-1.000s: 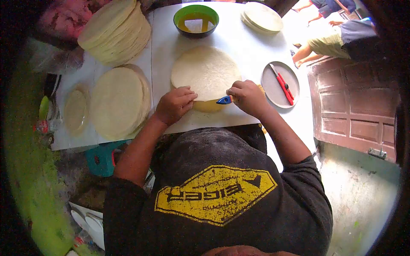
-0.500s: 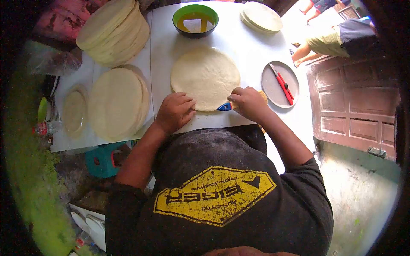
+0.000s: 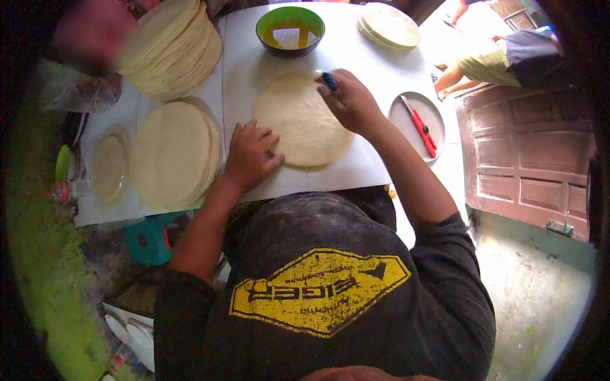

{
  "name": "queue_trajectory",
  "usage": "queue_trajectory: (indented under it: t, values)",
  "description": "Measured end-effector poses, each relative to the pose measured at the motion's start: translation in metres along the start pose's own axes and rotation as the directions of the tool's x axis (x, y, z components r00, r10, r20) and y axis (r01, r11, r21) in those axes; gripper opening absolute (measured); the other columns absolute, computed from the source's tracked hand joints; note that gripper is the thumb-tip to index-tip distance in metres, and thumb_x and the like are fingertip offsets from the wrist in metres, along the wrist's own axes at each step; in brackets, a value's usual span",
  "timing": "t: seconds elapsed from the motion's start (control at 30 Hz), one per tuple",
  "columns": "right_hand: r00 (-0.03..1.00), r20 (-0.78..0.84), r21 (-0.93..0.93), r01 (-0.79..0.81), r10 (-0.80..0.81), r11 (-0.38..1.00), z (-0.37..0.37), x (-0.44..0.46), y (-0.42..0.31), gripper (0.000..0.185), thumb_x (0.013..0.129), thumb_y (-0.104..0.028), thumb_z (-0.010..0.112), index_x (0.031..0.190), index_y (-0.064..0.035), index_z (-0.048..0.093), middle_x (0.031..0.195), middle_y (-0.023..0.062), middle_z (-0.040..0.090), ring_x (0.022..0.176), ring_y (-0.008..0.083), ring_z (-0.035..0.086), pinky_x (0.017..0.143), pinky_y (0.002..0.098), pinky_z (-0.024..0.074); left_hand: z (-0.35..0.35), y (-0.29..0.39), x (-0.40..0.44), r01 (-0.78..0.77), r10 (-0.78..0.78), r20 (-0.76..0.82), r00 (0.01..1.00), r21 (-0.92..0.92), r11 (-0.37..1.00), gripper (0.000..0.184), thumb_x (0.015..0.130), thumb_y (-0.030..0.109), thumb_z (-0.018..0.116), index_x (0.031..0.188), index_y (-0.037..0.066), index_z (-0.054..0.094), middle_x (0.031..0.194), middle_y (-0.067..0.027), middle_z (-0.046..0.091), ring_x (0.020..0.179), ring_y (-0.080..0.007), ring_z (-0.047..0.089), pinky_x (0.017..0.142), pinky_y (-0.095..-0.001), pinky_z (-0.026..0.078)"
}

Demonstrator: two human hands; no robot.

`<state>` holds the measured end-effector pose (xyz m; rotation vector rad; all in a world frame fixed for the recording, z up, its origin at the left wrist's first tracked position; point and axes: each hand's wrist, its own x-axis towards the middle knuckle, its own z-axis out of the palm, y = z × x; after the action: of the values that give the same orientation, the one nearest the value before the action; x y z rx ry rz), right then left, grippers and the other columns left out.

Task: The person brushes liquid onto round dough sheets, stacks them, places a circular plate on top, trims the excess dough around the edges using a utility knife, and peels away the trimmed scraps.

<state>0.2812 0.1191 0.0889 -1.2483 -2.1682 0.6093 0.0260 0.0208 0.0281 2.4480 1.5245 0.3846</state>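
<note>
A round, flat, pale dough sheet (image 3: 302, 124) lies on the white table in front of me. My left hand (image 3: 252, 154) rests at its lower left edge, fingers spread. Above the sheet's upper right edge, my right hand (image 3: 348, 101) is closed round a brush (image 3: 328, 80) with a blue handle end; the bristles are hidden. Just beyond the sheet stands a green-rimmed dark bowl (image 3: 290, 49) with yellow liquid in it.
Dough stacks stand on the left (image 3: 171, 152), back left (image 3: 184, 54) and back right (image 3: 389, 26). A red-handled knife (image 3: 424, 130) lies on a round grey plate (image 3: 401, 136). Beyond the table are a person (image 3: 483, 63) and a brown door (image 3: 521, 159).
My right hand has moved with the brush from the sheet's lower right edge up to its upper right. The sheet's near edge has been laid down. My left hand's fingers have spread.
</note>
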Motion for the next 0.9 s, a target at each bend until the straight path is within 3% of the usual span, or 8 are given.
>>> queue_trajectory:
  t: [0.07, 0.13, 0.3, 0.4, 0.63, 0.7, 0.77, 0.9]
  values:
    - [0.995, -0.07, -0.069, 0.063, -0.067, 0.996, 0.016, 0.017, -0.007, 0.026, 0.093, -0.03, 0.06, 0.097, -0.0043, 0.062, 0.087, 0.0156, 0.06, 0.085, 0.034, 0.062, 0.075, 0.0435, 0.0505, 0.006, -0.002, -0.012, -0.029, 0.026, -0.078, 0.997, -0.046, 0.999, 0.047, 0.077, 0.035, 0.074, 0.116, 0.011, 0.066, 0.121, -0.0119, 0.059, 0.129, -0.0389, 0.042, 0.109, -0.0624, 0.026]
    - [0.979, -0.168, -0.317, -0.161, 0.112, 0.935, 0.028, 0.031, -0.02, 0.027, 0.093, -0.033, 0.059, 0.097, -0.0068, 0.063, 0.09, 0.0158, 0.062, 0.08, 0.0359, 0.064, 0.07, 0.0462, 0.0522, 0.009, 0.003, -0.025, -0.013, 0.011, -0.073, 0.997, -0.028, 1.0, 0.049, 0.077, 0.036, 0.073, 0.119, 0.011, 0.065, 0.121, -0.0122, 0.058, 0.129, -0.0405, 0.041, 0.109, -0.062, 0.027]
    - [0.961, 0.273, -0.352, 0.048, 0.053, 0.935, 0.082, 0.03, -0.046, 0.02, 0.09, -0.027, 0.06, 0.098, -0.0095, 0.064, 0.094, 0.0166, 0.063, 0.082, 0.0361, 0.065, 0.07, 0.0473, 0.0527, 0.016, 0.003, -0.038, -0.035, 0.039, -0.164, 0.986, 0.022, 0.999, 0.054, 0.079, 0.037, 0.07, 0.126, 0.011, 0.06, 0.124, -0.0133, 0.057, 0.129, -0.0449, 0.039, 0.109, -0.0604, 0.028]
    - [0.867, 0.24, 0.101, 0.425, -0.437, 0.899, 0.086, 0.003, -0.057, 0.023, 0.087, -0.023, 0.062, 0.106, -0.0103, 0.064, 0.1, 0.0132, 0.063, 0.091, 0.0353, 0.064, 0.077, 0.0449, 0.0527, 0.015, -0.003, -0.038, 0.08, -0.095, -0.081, 0.992, -0.167, 0.983, 0.052, 0.079, 0.033, 0.07, 0.124, 0.011, 0.06, 0.126, -0.0123, 0.057, 0.129, -0.0443, 0.04, 0.109, -0.0581, 0.029]
    - [0.998, 0.049, -0.302, -0.024, 0.041, 0.953, 0.033, 0.035, -0.031, 0.015, 0.086, -0.022, 0.064, 0.094, -0.0099, 0.066, 0.091, 0.014, 0.062, 0.084, 0.034, 0.063, 0.073, 0.045, 0.0524, 0.027, -0.013, -0.042, -0.077, 0.031, -0.293, 0.956, -0.15, 0.986, 0.035, 0.075, 0.025, 0.073, 0.106, 0.011, 0.067, 0.116, -0.0088, 0.063, 0.125, -0.0419, 0.047, 0.107, -0.0523, 0.034]
    - [0.932, 0.332, -0.425, 0.288, -0.148, 0.858, 0.073, 0.021, -0.034, 0.014, 0.082, -0.022, 0.065, 0.09, -0.0106, 0.066, 0.088, 0.0133, 0.062, 0.085, 0.0327, 0.062, 0.072, 0.044, 0.0521, 0.029, -0.017, -0.039, -0.119, 0.067, -0.308, 0.949, -0.154, 0.981, 0.033, 0.074, 0.024, 0.074, 0.103, 0.011, 0.068, 0.113, -0.0085, 0.064, 0.124, -0.0415, 0.048, 0.107, -0.0515, 0.035]
    - [0.818, 0.339, -0.175, 0.539, -0.464, 0.824, 0.075, 0.0, -0.052, 0.016, 0.077, -0.017, 0.068, 0.092, -0.0123, 0.067, 0.089, 0.0116, 0.062, 0.09, 0.0308, 0.062, 0.076, 0.0417, 0.0512, 0.02, -0.007, -0.043, -0.068, 0.021, -0.357, 0.934, -0.119, 0.991, 0.031, 0.073, 0.022, 0.073, 0.101, 0.011, 0.069, 0.111, -0.0084, 0.064, 0.122, -0.0413, 0.049, 0.105, -0.0509, 0.037]
    - [0.956, 0.016, -0.162, 0.293, -0.294, 0.942, 0.045, -0.014, -0.012, 0.028, 0.072, -0.011, 0.073, 0.1, -0.012, 0.068, 0.103, 0.0125, 0.064, 0.093, 0.0329, 0.063, 0.075, 0.0421, 0.0506, 0.017, -0.009, -0.042, -0.066, 0.023, -0.321, 0.947, -0.125, 0.99, 0.03, 0.073, 0.021, 0.073, 0.101, 0.01, 0.069, 0.109, -0.009, 0.065, 0.121, -0.0412, 0.051, 0.104, -0.0515, 0.039]
